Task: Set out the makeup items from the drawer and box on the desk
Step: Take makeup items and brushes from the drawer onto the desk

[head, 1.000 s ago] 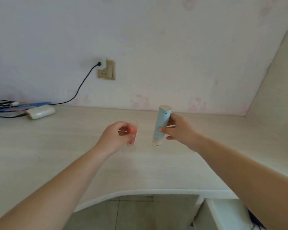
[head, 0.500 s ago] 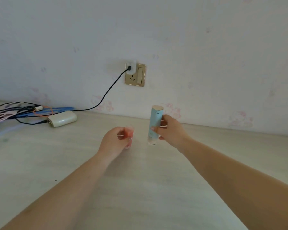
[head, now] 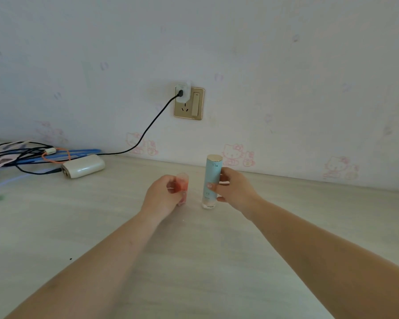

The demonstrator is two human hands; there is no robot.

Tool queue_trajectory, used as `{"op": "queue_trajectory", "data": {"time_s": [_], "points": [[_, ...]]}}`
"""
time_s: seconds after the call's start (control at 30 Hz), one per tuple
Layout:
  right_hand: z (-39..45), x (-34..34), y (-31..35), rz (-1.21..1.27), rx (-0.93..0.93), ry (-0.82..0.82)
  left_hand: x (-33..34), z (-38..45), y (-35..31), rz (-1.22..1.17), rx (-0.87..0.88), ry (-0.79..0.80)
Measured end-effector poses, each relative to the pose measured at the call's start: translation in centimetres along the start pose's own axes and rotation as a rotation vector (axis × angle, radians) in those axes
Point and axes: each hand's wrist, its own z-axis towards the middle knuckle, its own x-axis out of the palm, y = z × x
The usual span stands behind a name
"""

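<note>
The pale-blue tube (head: 211,180) stands upright on the desk (head: 194,261), gripped by the right hand (head: 234,189); just left, the left hand (head: 162,199) clasps a small pink bottle (head: 182,187). Settle both bases flat before releasing, clear of the far-left power bank (head: 83,166).

Two hands, the left hand (head: 162,195) and the right hand (head: 234,191). One pink bottle (head: 182,188), one blue tube (head: 211,180), one white power bank (head: 83,166), one wall socket (head: 189,103), one tangle of cables (head: 21,155) at the left.
</note>
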Motion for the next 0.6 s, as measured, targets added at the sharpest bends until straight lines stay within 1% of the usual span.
{"op": "queue_trajectory", "data": {"time_s": [0.2, 0.23, 0.3, 0.37, 0.43, 0.47, 0.5, 0.53, 0.6], "points": [[-0.4, -0.3, -0.1, -0.056, -0.008, 0.024, -0.3, -0.3, 0.2, 0.007, -0.056, 0.035], [-0.5, -0.4, -0.1, -0.061, 0.005, 0.05, -0.4, -0.6, 0.1, -0.002, -0.07, 0.014], [-1.1, -0.8, 0.0, -0.043, 0.035, 0.089, -0.7, -1.2, -0.7, -0.025, -0.045, -0.092], [-2.1, -1.9, 0.4, -0.005, 0.024, 0.053, -1.2, -2.4, -2.5, -0.077, 0.041, -0.19], [-3.7, -3.6, 0.6, 0.063, -0.015, -0.028, -1.6, -4.4, -4.7, -0.157, 0.124, -0.216], [-4.7, -4.3, 0.8, 0.096, -0.035, -0.065, -1.7, -5.4, -5.9, -0.207, 0.164, -0.198], [-6.0, -5.4, 0.8, 0.125, -0.053, -0.1, -1.5, -6.7, -7.1, -0.249, 0.201, -0.144], [-7.3, -6.3, 0.9, 0.156, -0.071, -0.124, -1.3, -7.8, -8.2, -0.28, 0.237, -0.069], [-10.5, -8.5, 0.6, 0.197, -0.105, -0.161, -0.2, -10.2, -10.3, -0.305, 0.285, 0.151]]}}
